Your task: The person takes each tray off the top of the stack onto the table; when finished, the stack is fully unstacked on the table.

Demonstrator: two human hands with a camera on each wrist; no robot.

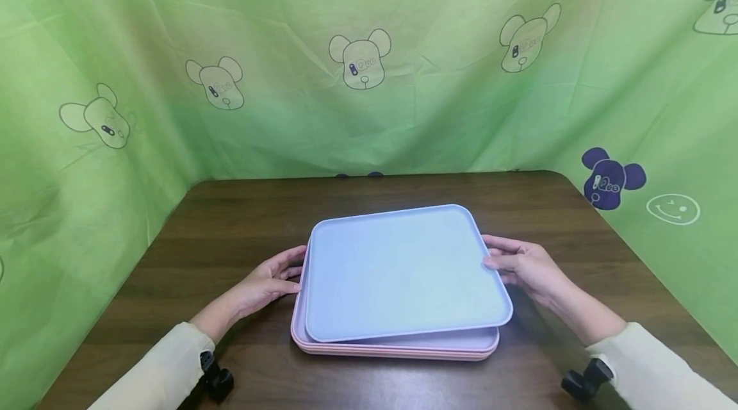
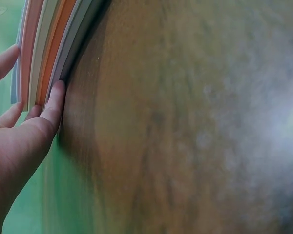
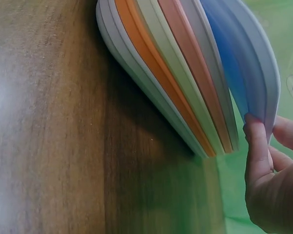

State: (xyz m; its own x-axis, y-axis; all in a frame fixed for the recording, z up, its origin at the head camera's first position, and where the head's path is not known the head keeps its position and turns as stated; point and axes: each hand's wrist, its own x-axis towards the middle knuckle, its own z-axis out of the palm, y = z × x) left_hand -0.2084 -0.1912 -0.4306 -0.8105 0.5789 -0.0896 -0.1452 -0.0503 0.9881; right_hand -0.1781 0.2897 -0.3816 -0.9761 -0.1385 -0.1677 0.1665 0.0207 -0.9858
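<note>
A light blue tray (image 1: 398, 275) lies askew on top of a stack of nested trays (image 3: 185, 92), its right side raised so a gap shows beneath it. Directly under it is a lavender tray (image 1: 444, 338); the right wrist view shows pink, pale green, orange and grey rims lower down. My right hand (image 1: 530, 266) pinches the blue tray's right edge between thumb and fingers. On the opposite side, my left hand (image 1: 268, 278) rests its extended fingertips against the side of the stack, with the thumb towards the near end.
The stack stands on a dark wooden table (image 1: 254, 211), near its front. A green curtain (image 1: 288, 128) printed with bear heads surrounds the table's back and sides. Dark wrist devices are strapped over both pale sleeves (image 1: 158, 368).
</note>
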